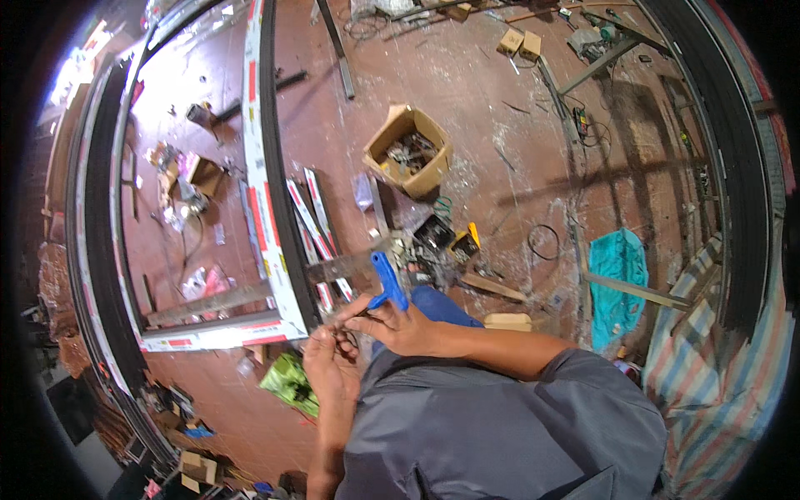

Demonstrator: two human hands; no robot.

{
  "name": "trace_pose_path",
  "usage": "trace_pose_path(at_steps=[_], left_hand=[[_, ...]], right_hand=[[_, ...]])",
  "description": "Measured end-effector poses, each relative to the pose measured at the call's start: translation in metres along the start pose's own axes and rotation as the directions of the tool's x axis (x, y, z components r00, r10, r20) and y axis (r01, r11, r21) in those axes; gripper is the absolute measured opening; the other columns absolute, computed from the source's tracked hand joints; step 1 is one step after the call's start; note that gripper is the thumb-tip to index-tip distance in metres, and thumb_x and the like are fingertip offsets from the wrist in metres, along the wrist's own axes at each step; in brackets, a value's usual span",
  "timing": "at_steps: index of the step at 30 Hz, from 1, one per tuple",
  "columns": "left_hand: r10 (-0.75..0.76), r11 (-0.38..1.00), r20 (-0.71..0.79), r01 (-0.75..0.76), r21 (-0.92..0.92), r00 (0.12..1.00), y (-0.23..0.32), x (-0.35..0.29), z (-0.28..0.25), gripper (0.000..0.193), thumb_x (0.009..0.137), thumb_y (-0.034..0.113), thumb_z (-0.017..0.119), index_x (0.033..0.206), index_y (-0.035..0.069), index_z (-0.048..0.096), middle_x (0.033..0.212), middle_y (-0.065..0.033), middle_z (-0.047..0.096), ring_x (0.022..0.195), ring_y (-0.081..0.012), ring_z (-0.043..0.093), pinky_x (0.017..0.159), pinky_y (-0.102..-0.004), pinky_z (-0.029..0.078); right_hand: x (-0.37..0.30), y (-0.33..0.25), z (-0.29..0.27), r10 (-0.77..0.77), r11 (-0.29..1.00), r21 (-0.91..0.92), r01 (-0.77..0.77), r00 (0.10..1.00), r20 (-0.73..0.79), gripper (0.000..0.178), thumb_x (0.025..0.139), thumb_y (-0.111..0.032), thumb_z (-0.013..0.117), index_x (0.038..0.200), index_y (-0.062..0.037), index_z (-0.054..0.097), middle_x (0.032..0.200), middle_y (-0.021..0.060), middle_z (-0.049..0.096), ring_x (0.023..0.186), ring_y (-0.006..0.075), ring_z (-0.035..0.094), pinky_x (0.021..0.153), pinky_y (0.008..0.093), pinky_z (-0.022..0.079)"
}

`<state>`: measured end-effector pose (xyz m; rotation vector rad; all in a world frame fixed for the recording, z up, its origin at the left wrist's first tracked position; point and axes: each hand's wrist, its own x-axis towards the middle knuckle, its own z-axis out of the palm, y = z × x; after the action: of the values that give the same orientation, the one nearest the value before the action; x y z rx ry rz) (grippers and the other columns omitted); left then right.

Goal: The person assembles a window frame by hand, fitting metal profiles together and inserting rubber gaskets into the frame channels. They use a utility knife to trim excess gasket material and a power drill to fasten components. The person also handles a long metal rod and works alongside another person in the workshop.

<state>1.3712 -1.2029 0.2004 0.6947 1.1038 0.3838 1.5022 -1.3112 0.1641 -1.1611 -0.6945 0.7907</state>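
Note:
My right hand [398, 328] grips a blue T-handle hex key [388, 282], whose handle sticks up past the fingers. Its shaft is mostly hidden and points toward my left hand [330, 367]. The left fingers are closed in a pinch around something small and dark that I cannot make out. Both hands meet in front of my body, just right of the corner of a large frame [292, 321] with black profile and white-and-red protective film.
Ahead stands an open cardboard box [433, 179] of metal parts. Loose hardware [408, 254] and a black tray [433, 232] lie nearer. Film-wrapped strips [310, 218] rest beside the frame. A green bag [289, 383] lies at left, a turquoise bag [618, 275] at right.

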Motion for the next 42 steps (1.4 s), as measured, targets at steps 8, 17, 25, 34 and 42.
trace_pose_path(at_steps=[8,17,25,34,42], left_hand=[[0.090,0.996,-0.034,-0.088,0.034,0.995,-0.008,0.000,-0.002,0.014,0.105,0.014,0.060,0.115,0.004,0.061,0.090,-0.0070,0.067,0.066,-0.0117,0.059,0.059,-0.0250,0.050],[-0.026,0.996,-0.007,0.026,0.081,1.000,-0.003,0.003,-0.009,0.020,0.103,0.016,0.064,0.119,0.008,0.055,0.070,-0.0037,0.060,0.052,-0.0114,0.049,0.048,-0.0252,0.040],[-0.092,0.987,0.049,0.085,0.134,0.995,-0.001,0.007,-0.028,0.013,0.106,0.018,0.060,0.113,0.009,0.055,0.070,-0.0023,0.054,0.051,-0.0106,0.043,0.049,-0.0247,0.038],[0.413,-0.199,0.531,-0.496,0.845,0.740,0.055,0.019,-0.089,0.068,0.087,0.035,0.084,0.141,0.002,0.056,0.071,-0.0025,0.059,0.055,-0.0114,0.049,0.048,-0.0300,0.038],[-0.045,-0.826,0.861,-0.503,0.253,0.507,0.107,0.077,-0.096,0.085,0.078,0.032,0.087,0.148,0.000,0.052,0.073,-0.0040,0.071,0.062,-0.0209,0.064,0.073,-0.0356,0.050]], right_hand=[[-0.020,0.023,-0.002,0.107,0.992,0.060,-0.108,0.994,0.014,0.019,0.104,-0.010,0.062,0.119,-0.0016,0.069,0.121,0.0148,0.072,0.118,0.0288,0.067,0.101,0.0400,0.053],[-0.019,0.023,0.001,0.330,0.884,0.324,-0.338,0.940,0.080,0.031,0.111,-0.026,0.052,0.118,-0.0010,0.069,0.105,0.0072,0.071,0.098,0.0158,0.068,0.087,0.0330,0.055],[-0.024,0.045,0.018,0.307,0.887,0.351,-0.299,0.951,0.033,0.028,0.111,-0.025,0.051,0.116,-0.0007,0.066,0.106,0.0072,0.070,0.098,0.0149,0.067,0.088,0.0302,0.055],[-0.014,0.078,0.053,0.382,0.652,0.751,-0.106,0.901,-0.205,0.026,0.112,-0.025,0.049,0.116,-0.0023,0.060,0.111,0.0091,0.070,0.100,0.0173,0.070,0.085,0.0293,0.057],[0.019,0.122,0.091,0.332,0.643,0.766,0.027,0.891,-0.310,0.029,0.111,-0.026,0.051,0.119,-0.0010,0.062,0.109,0.0093,0.071,0.095,0.0140,0.070,0.076,0.0261,0.054]])
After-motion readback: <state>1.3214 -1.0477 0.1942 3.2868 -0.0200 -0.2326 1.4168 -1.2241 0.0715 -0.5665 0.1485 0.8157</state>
